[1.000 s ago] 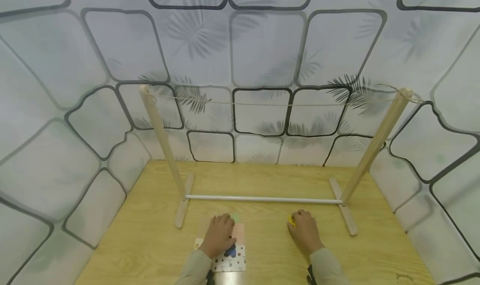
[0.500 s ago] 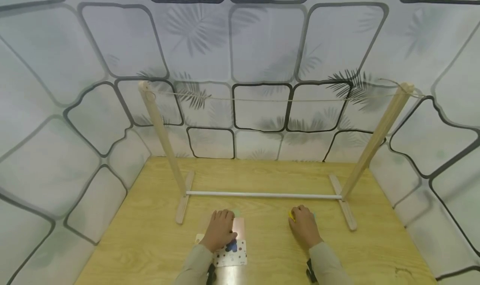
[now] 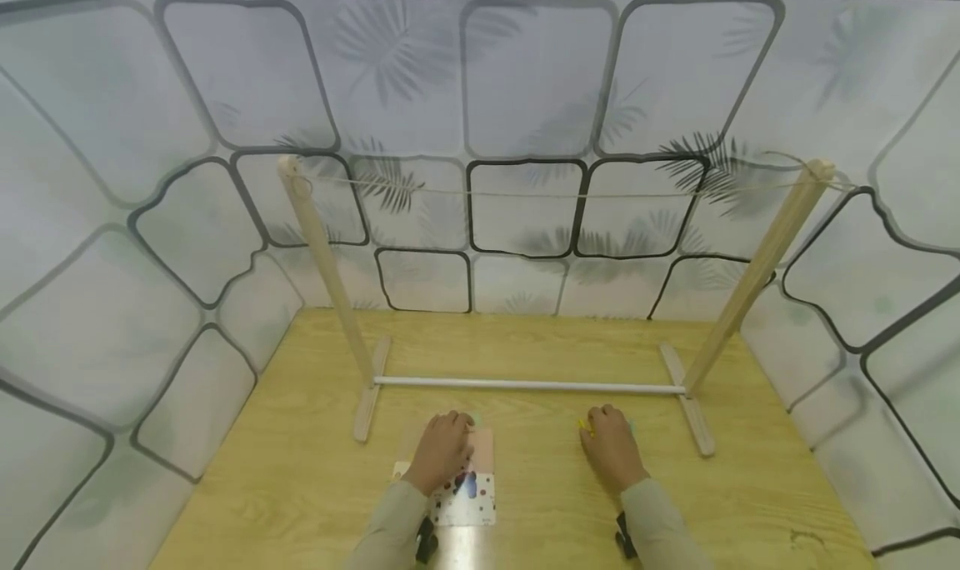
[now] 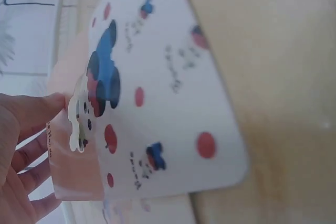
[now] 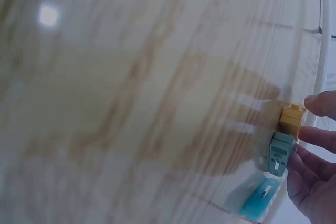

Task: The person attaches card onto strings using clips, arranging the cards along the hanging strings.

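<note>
My left hand [image 3: 442, 452] pinches a pink-and-white card [image 4: 163, 98] printed with a cartoon figure and red spots. In the left wrist view its thumb is at the pink part, the other fingers are behind, and the card stands tilted. Part of another pale card [image 4: 168, 209] shows beneath it. My right hand [image 3: 611, 445] pinches a small yellow plastic clip [image 5: 292, 116] between thumb and forefinger, low at the table. A grey-green clip [image 5: 281, 151] lies against its other fingers, and a teal clip [image 5: 260, 199] sits just beyond.
A wooden rack stands behind the hands, with a left post [image 3: 324, 262], a right post [image 3: 761, 270] and a white bar [image 3: 525, 383] low between them. A thin string [image 3: 525, 194] spans the post tops. Patterned fabric walls surround the wooden table [image 3: 262, 487].
My left hand has shifted slightly right and forward along the card, and the card's tilt has changed. My right hand stays nearly in place. The whole head view has tipped slightly downward.
</note>
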`<state>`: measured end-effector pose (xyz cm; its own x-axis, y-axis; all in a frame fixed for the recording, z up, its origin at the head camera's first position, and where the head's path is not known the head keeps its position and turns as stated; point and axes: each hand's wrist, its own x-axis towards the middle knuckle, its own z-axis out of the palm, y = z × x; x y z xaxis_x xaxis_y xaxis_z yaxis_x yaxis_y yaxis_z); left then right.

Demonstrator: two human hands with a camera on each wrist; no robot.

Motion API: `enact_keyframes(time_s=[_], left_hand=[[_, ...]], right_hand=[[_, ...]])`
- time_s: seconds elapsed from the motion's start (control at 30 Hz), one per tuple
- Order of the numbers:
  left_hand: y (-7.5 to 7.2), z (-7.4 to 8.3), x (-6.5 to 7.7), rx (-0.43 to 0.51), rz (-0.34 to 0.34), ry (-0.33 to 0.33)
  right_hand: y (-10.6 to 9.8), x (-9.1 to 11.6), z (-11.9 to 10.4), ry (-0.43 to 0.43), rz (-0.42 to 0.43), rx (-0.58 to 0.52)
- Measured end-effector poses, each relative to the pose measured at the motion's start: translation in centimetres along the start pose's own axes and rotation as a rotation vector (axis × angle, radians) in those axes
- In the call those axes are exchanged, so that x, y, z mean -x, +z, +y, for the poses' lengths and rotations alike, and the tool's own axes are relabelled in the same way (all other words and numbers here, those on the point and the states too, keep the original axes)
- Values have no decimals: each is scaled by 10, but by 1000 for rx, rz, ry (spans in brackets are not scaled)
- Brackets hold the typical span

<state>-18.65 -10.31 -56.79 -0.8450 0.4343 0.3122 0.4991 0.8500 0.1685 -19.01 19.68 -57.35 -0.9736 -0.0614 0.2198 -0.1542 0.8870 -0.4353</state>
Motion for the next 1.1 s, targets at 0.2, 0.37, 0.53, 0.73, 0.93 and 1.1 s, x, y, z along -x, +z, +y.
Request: enact_keyframes(time_s=[0.2, 0.37, 0.53, 0.73, 0.93, 1.1], left_hand=[[-9, 3, -7, 193, -48, -119], [-16, 6, -14, 252, -49, -164], [-23, 8, -20, 282, -50, -180], [-31, 9, -22, 353, -84, -211], [-36, 9, -24, 429, -91, -185], [-35, 4, -26, 486, -56, -155]], right_hand=[[-3, 3, -1, 3, -6, -1], [-1, 0, 0, -15, 4, 11], [-1, -3, 1, -3, -14, 12], [-2, -3, -1, -43, 28, 26], [-1, -1, -4, -51, 31, 17], [-3, -2, -6, 8, -24, -32]])
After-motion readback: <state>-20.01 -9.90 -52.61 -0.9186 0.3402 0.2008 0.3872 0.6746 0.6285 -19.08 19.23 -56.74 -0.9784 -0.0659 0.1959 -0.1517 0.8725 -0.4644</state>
